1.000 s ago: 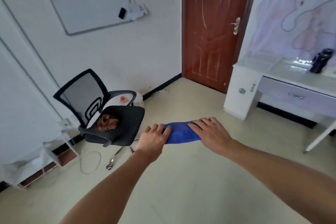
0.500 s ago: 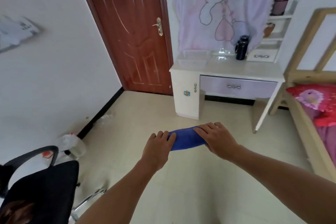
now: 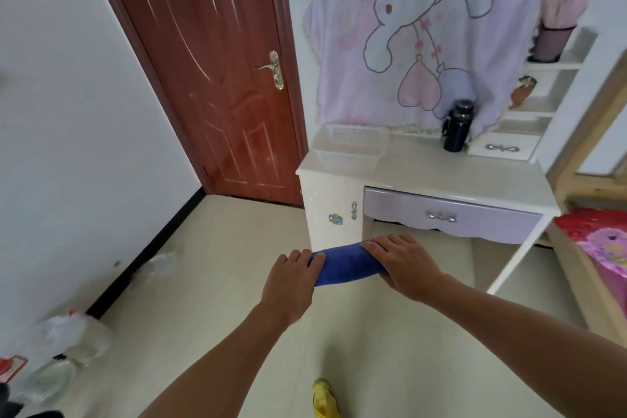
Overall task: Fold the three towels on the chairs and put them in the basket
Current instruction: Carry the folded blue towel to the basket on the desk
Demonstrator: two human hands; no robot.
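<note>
Hands are both on the blue towel (image 3: 346, 263), which is folded down to a narrow strip and held flat in the air over the floor, just in front of the white desk (image 3: 441, 176). The left hand (image 3: 291, 276) has its fingers curled over the strip's left end, and the right hand (image 3: 403, 265) lies over the right end with the thumb tucked under, so each one grips an end. The white mesh basket (image 3: 353, 146) sits on the back left corner of the desk top, up close to the bottom edge of a pink cartoon blanket (image 3: 407, 44) hanging on the wall behind it. From this angle I can't tell if there's anything in the basket. A dark bottle (image 3: 456, 127) stands on the same desk top, well to the right of the basket, next to a little drawer unit (image 3: 502, 146). The desk's lilac drawer (image 3: 451, 217) faces the hands, just beyond the towel. A brown door (image 3: 210, 71) stands left of the desk, a bed with a red and pink cover (image 3: 597, 241) is at the right edge, and clear plastic jugs (image 3: 68, 339) sit by the left wall. A yellow shoe (image 3: 324, 399) pokes in at the bottom.
</note>
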